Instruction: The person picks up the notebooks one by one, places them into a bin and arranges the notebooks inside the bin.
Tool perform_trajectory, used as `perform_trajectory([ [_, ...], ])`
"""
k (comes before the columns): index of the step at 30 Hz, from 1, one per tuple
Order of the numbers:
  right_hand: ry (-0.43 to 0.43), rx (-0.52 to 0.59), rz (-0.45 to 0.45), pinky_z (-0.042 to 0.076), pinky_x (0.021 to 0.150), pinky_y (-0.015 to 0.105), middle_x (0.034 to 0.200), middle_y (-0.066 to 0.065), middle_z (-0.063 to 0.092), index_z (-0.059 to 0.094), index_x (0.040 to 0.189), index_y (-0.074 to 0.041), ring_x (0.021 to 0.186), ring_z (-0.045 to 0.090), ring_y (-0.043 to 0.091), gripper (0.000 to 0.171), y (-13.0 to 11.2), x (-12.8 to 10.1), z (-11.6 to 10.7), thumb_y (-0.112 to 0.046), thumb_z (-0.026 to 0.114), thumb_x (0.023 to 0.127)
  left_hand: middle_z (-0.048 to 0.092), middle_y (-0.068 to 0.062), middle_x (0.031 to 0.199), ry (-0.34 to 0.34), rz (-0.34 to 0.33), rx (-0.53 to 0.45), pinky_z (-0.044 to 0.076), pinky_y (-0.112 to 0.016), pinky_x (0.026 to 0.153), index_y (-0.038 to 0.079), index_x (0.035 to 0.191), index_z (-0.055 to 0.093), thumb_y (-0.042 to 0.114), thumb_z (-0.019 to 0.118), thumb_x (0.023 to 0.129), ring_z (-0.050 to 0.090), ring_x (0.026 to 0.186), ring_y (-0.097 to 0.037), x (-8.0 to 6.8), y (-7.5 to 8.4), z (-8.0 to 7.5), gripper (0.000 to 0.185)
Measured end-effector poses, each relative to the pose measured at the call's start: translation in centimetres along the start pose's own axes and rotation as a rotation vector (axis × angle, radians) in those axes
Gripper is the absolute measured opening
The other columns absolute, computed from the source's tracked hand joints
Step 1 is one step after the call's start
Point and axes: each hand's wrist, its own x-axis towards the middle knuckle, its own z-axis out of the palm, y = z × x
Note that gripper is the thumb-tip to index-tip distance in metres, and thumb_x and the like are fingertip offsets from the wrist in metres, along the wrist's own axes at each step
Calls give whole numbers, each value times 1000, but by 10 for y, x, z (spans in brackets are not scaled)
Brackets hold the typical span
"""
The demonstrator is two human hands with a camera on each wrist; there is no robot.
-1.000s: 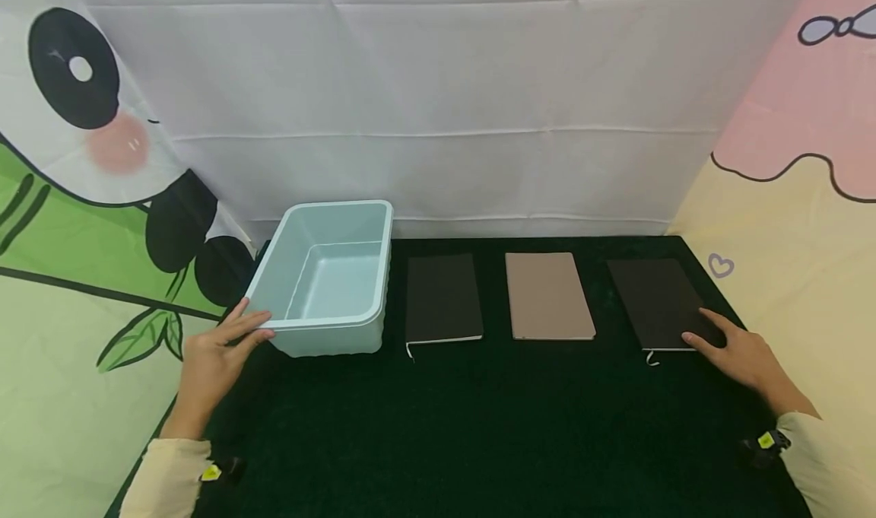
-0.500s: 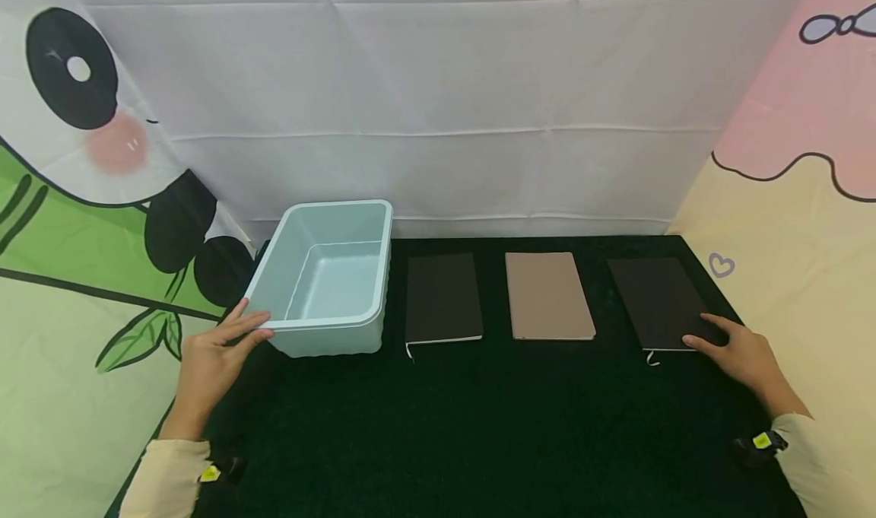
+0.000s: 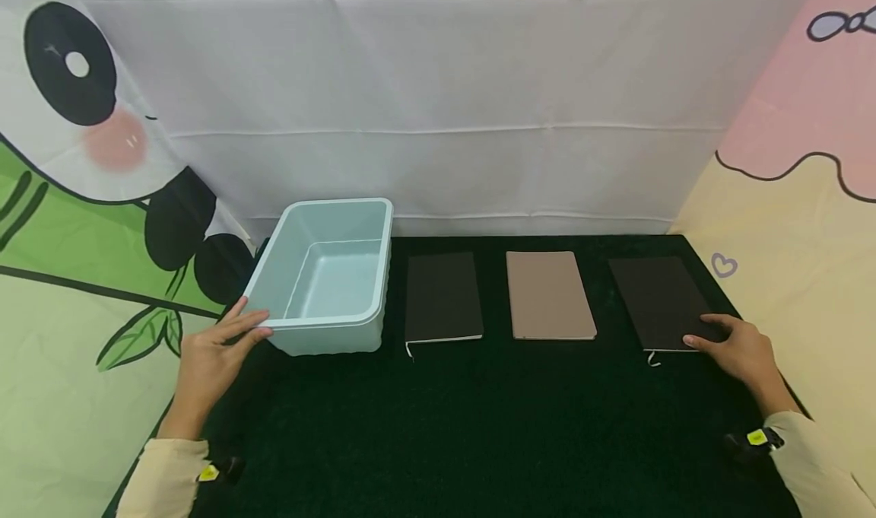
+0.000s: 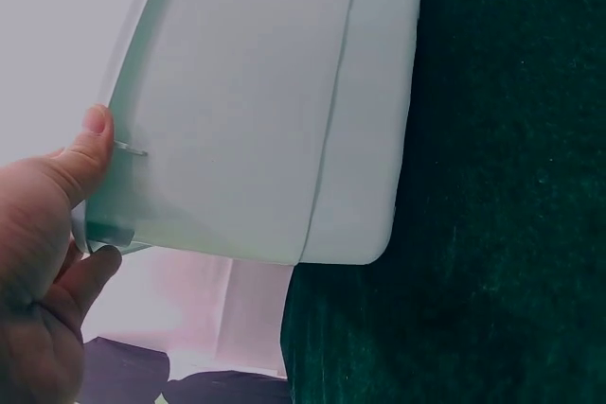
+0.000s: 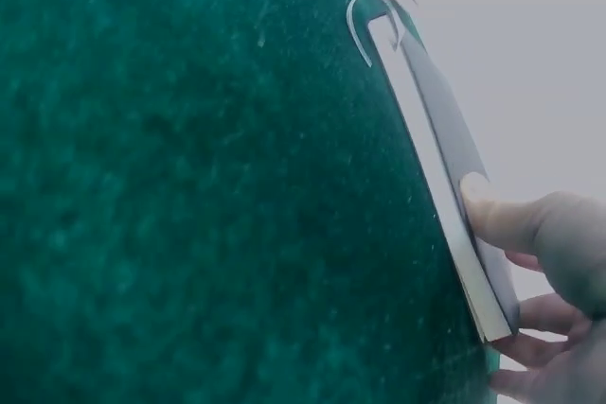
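At lower left, the left hand [image 3: 214, 351] grips the near corner of the pale blue bin [image 3: 327, 274]. At lower right, the right hand [image 3: 735, 347] pinches the dark notebook [image 3: 660, 301] on the tabletop [image 3: 479, 419]; a firmer grip under its edge would likely steady a lift.
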Motion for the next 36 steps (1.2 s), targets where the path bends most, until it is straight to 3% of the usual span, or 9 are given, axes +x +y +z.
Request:
perform_trajectory([
  [6, 34, 16, 27, 40, 88, 71, 136, 50, 40, 55, 134, 8, 110, 47, 61, 72, -6, 0, -1, -48, 73, 94, 68, -19, 128, 7, 6, 10, 35, 0, 92, 8, 112, 80, 3, 83, 83, 49, 130, 11, -1, -1, -1, 29],
  [11, 13, 22, 48, 40, 91, 71, 137, 50, 40, 55, 135, 8, 115, 45, 63, 76, -9, 3, -2, -51, 74, 92, 67, -20, 128, 13, -2, 17, 34, 1, 93, 8, 112, 80, 4, 83, 83, 47, 129, 14, -2, -2, -4, 29],
  [18, -139, 118, 81, 32, 99, 77, 147, 51, 25, 43, 147, 8, 127, 31, 70, 92, -12, 7, -16, -54, 75, 89, 65, -21, 132, 4, 6, 28, 33, 1, 93, 8, 113, 79, 5, 83, 84, 45, 128, 17, -1, -4, -6, 29],
  [23, -272, 212, 40, 31, 103, 76, 151, 51, 19, 40, 149, 9, 133, 28, 70, 86, -13, 12, -28, -46, 76, 92, 66, -21, 130, 11, 8, 22, 34, 1, 93, 8, 112, 80, 4, 83, 84, 46, 128, 16, -2, -5, -6, 29],
  [26, -343, 278, 23, 43, 102, 66, 149, 48, 27, 41, 148, 10, 128, 41, 62, 76, -11, 12, -34, -37, 72, 97, 67, -21, 129, 13, 8, 18, 34, 0, 93, 8, 112, 80, 4, 83, 83, 46, 128, 15, -3, -4, -5, 29],
  [28, -394, 333, 9, 49, 101, 56, 149, 47, 28, 42, 148, 9, 128, 43, 60, 69, -9, 12, -37, -32, 69, 100, 67, -22, 128, 17, 15, 19, 35, 0, 91, 8, 112, 80, 3, 84, 83, 47, 128, 15, -4, -4, -4, 30],
  [32, -471, 439, 1, 55, 94, 36, 157, 45, 17, 45, 150, 2, 139, 35, 60, 59, -8, 10, -42, -27, 65, 103, 67, -21, 129, 25, 42, 27, 38, 0, 86, 8, 112, 80, 1, 85, 81, 47, 126, 15, -3, -4, -2, 32],
  [35, -472, 541, 21, 55, 89, 23, 160, 43, 14, 52, 150, -11, 130, 58, 29, 50, -6, 8, -43, -23, 64, 103, 66, -20, 130, 15, 51, 37, 38, 1, 85, 9, 112, 80, 2, 85, 81, 47, 125, 15, -1, -4, -2, 32],
  [36, -466, 586, 28, 55, 87, 21, 161, 37, 22, 55, 148, -16, 123, 62, 17, 46, -5, 8, -43, -21, 63, 104, 66, -20, 131, 11, 49, 38, 38, 1, 85, 9, 113, 80, 3, 85, 81, 46, 124, 16, -1, -3, -2, 33],
])
